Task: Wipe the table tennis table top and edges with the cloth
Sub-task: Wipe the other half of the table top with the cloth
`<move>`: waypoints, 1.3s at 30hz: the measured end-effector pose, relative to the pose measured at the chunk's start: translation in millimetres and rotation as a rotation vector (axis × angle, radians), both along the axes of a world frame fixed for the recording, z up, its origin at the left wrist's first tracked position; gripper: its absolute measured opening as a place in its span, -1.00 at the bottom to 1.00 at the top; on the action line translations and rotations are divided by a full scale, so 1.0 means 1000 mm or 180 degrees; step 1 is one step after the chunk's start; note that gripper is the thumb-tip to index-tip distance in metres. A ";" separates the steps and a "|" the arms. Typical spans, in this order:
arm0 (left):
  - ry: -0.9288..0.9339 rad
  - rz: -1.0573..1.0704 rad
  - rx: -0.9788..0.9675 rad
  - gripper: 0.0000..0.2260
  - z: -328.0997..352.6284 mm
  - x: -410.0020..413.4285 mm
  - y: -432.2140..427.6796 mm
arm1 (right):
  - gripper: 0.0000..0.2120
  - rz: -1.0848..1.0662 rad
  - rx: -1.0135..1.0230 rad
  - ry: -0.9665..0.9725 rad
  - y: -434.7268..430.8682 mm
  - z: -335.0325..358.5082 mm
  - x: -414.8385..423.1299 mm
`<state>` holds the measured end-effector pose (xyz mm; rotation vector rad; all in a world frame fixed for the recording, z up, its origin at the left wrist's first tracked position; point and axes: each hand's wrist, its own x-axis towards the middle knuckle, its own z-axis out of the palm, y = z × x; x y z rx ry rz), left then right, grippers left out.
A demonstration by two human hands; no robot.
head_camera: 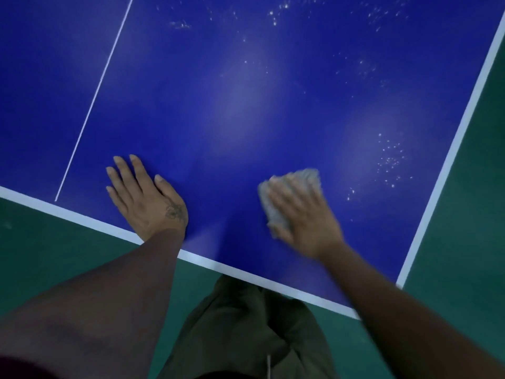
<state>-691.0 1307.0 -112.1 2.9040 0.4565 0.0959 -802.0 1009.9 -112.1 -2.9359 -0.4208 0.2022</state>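
The blue table tennis table top (pixel 246 110) fills most of the view, with a white border along its near edge (pixel 90 221) and right edge (pixel 461 127). My right hand (pixel 303 214) presses a crumpled grey cloth (pixel 297 184) onto the top near the right corner; the hand is blurred and its fingers lie over the cloth. My left hand (pixel 144 195) rests flat on the top by the near edge, fingers spread. White specks (pixel 390 162) dot the surface right of the cloth and farther back.
A thin white centre line (pixel 93 102) runs away from the near edge at the left. Green floor (pixel 464 242) surrounds the table. My legs in dark olive trousers (pixel 246 324) stand against the near edge.
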 end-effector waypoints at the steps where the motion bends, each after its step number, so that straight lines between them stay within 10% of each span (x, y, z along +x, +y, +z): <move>1: -0.0006 -0.0022 0.0002 -0.47 -0.001 0.000 0.001 | -0.32 -0.0219 -0.0048 -0.0041 -0.029 0.001 0.012; 8: 0.0032 0.0001 -0.0010 -0.47 0.000 -0.003 0.000 | -0.32 -0.1951 -0.0205 0.0039 -0.010 0.012 0.046; 17: 0.0136 0.0260 -0.0195 -0.51 0.012 -0.090 -0.108 | -0.31 0.0265 0.0197 0.0074 -0.030 0.002 -0.068; 29: 0.0094 0.0521 -0.0009 -0.48 -0.009 -0.177 -0.225 | -0.34 -0.0594 -0.0164 -0.0095 -0.161 0.004 0.038; 39: -0.0114 0.0506 -0.0134 -0.50 -0.008 -0.178 -0.223 | -0.32 0.1249 0.0121 -0.0218 -0.145 -0.003 -0.003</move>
